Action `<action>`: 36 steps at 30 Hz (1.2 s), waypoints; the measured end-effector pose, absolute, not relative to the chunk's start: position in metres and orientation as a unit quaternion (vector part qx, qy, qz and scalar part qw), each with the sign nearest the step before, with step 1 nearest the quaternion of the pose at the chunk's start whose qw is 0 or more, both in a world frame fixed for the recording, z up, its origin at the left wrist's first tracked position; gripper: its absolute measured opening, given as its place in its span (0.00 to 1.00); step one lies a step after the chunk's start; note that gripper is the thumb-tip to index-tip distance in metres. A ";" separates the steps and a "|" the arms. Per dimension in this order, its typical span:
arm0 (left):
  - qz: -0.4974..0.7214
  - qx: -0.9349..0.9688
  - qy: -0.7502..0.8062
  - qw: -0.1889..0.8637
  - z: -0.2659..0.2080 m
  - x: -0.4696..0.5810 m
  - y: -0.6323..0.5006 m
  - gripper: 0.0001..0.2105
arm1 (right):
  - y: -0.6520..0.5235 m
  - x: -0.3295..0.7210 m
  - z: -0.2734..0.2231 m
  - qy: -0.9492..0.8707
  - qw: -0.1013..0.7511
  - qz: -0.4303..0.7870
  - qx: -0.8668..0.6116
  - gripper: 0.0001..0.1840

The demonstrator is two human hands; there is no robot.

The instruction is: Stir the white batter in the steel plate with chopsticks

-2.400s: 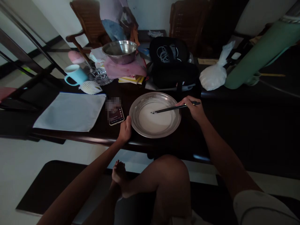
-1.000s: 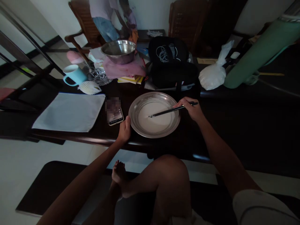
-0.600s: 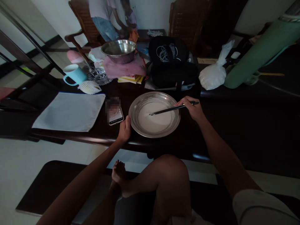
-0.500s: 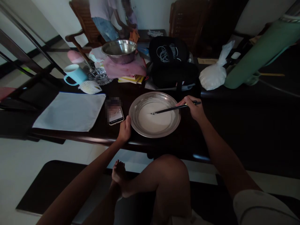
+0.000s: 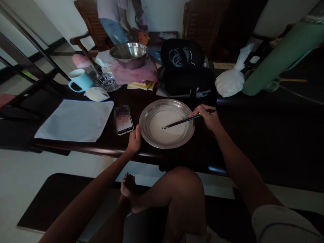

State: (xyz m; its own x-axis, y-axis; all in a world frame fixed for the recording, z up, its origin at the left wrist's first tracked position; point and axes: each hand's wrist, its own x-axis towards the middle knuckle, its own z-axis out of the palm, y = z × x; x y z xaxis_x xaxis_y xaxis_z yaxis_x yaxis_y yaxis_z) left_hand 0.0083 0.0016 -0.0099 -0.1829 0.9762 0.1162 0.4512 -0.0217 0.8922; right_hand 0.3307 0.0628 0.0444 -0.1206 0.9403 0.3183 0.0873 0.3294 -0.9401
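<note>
A wide metal bowl (image 5: 191, 135) holding a milky white liquid (image 5: 164, 133) stands close to the dark table's front edge. My right hand (image 5: 206, 116) is closed around a pair of black chopsticks (image 5: 181, 121), slanted down to the left with their tips in the liquid. At the bowl's left rim, my left hand (image 5: 134, 140) steadies it, thumb up against the edge and the other fingers mostly hidden. Just beyond that hand lies a phone (image 5: 125, 128) with its screen lit.
Left on the table are a white zip pouch (image 5: 76, 119) and a light blue mug (image 5: 82, 80). Behind the bowl stand a second metal bowl (image 5: 129, 62) and a black case (image 5: 187, 79). To the right are a tied white bag (image 5: 230, 82) and a green bottle (image 5: 275, 57). Two people are beyond.
The chopstick tips have moved slightly toward me and to the left in the white liquid, and my right hand has shifted a little. My left hand and the bowl have stayed put.
</note>
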 end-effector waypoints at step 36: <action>0.441 0.572 0.625 0.295 -0.012 0.007 0.002 0.30 | 0.065 0.331 0.043 -0.613 0.546 0.402 -0.406 0.22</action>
